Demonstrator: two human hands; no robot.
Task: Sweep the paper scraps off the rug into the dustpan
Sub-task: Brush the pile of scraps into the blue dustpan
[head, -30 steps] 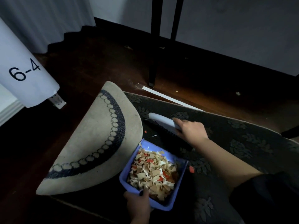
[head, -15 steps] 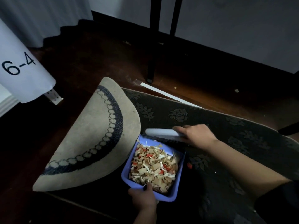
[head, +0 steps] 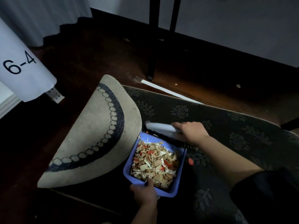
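Observation:
A blue dustpan point(head: 127, 165) lies on the dark floral rug point(head: 226, 120), filled with beige, white and red paper scraps point(head: 155, 165). My left hand point(head: 144, 194) grips the dustpan's near edge, thumb over the rim. My right hand point(head: 190, 131) holds a white hand brush point(head: 159, 127) lying across the dustpan's far open lip, its dark bristles down at the lip. One red scrap point(head: 191, 161) lies on the rug just right of the dustpan, and a tiny red bit point(head: 146, 131) sits by the brush's left tip.
A beige half-round mat point(head: 90, 135) with a dark blue ring pattern lies folded over the rug's left end, touching the dustpan. Black furniture legs point(head: 152, 46) stand beyond on the dark wood floor. A white strip point(head: 165, 90) lies along the rug's far edge. White paper marked 6-4 point(head: 24, 70) hangs at left.
My right hand drew the brush toward me across the rug until it reached the dustpan's lip. The small scraps seen in front of the lip are gone. My left hand kept the dustpan in place.

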